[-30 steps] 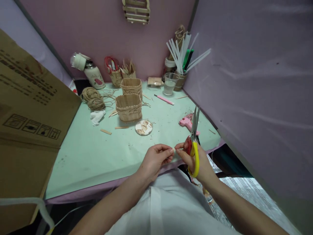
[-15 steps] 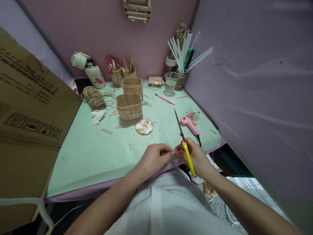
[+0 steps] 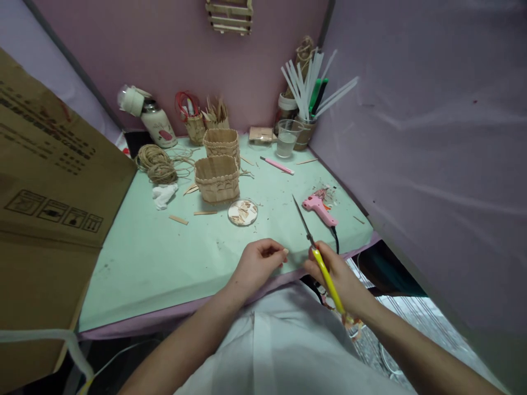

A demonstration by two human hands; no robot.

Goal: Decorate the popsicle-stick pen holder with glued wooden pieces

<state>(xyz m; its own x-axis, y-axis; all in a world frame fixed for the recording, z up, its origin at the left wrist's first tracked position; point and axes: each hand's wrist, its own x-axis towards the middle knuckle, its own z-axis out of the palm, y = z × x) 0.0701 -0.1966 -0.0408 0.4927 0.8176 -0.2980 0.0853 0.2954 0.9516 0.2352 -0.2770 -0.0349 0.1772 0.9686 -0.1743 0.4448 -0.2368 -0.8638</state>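
Note:
Yellow-handled scissors [image 3: 328,278] lie in my right hand [image 3: 340,274], which is closed round them, blades pointing away over the table's front edge. My left hand [image 3: 261,264] hovers at the front edge with thumb and fingers pinched. A tiny pale bit seems to show at its fingertips, too small to name. The two hands are apart. Beyond them lies a round dish [image 3: 242,213] of small wood pieces. Behind it stand two small woven baskets, the near basket [image 3: 217,180] and the far basket [image 3: 221,141].
A pink glue gun [image 3: 320,209] lies to the right, its cord running off the edge. Farther back are a pink craft knife [image 3: 276,165], a plastic cup [image 3: 287,140] and white glue sticks [image 3: 307,90]. Twine [image 3: 158,164] and a cardboard box [image 3: 53,208] are at left.
My hands have come apart after meeting at the fingertips. My right hand, with the scissors, has moved right and slightly toward me; my left hand has shifted slightly left.

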